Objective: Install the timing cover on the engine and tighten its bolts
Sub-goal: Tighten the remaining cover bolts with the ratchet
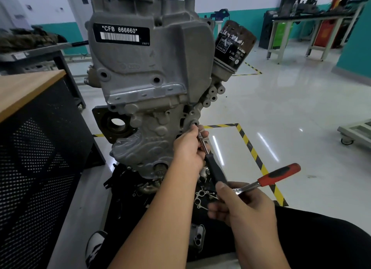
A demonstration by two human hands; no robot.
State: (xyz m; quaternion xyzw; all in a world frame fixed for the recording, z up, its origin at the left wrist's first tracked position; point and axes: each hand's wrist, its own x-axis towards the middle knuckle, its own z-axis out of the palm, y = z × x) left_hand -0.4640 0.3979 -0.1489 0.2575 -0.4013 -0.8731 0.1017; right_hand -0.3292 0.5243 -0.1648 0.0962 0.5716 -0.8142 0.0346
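The grey engine stands upright on the floor before me, its cast timing cover facing me. My left hand pinches a long extension bar near its tip, which meets a bolt hole at the cover's right edge. The bar's black lower section runs down to the head of a ratchet with a red and black handle. My right hand grips that ratchet at its head. The bolt itself is hidden behind my fingers.
A rusty black oil filter juts from the engine's upper right. A wood-topped bench with black mesh side stands close on the left. Small loose parts and a gasket lie on a dark mat below. Yellow-black floor tape runs at right.
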